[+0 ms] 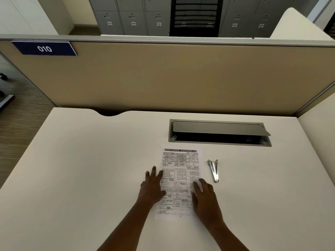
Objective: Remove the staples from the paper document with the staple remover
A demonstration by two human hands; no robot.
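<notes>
The printed paper document (179, 178) is laid flat on the tabletop (90, 169), pressed at its edges by the spread left hand (153, 185) and right hand (204, 192). The metal staple remover (213, 170) is left untouched just beside it, so removal is judged not yet begun; no staples can be made out.

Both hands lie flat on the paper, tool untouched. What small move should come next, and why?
Probably the right hand should lift off the paper document and reach for the staple remover, which lies untouched right of the sheet. The left hand rests flat on the sheet's left edge and could hold it steady.
</notes>
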